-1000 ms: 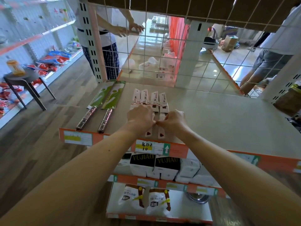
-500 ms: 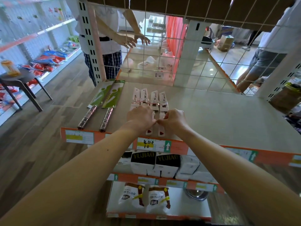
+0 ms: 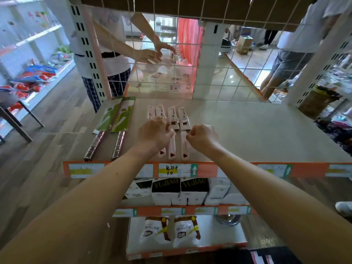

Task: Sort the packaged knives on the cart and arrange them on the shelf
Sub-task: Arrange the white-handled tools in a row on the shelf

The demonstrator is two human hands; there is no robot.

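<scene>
Head view shows us both hands over the top shelf, working a row of white packaged knives. We count 4 white sleeves lying side by side, handles toward the orange price rail, and 2 green packaged knives with steel handles parked just to the left of them. Keeping each kind in its own group, handles all pointing to the front edge, looks to us like the sorting itself: a shopper reads the label at the rail and picks from the handle end.

Our left hand rests over the left part of the white row with its fingers curled down onto the packs; whether it pinches one or only presses, we cannot tell. Our right hand hovers just right of the row, fingers loosely curled and gripping nothing we can see. We judge this a straightening touch, squaring the row.

On the shelf below, boxes marked YUJIAO stand packed together; the lowest shelf carries 2 white bags and a metal bowl. No cart shows here.
</scene>
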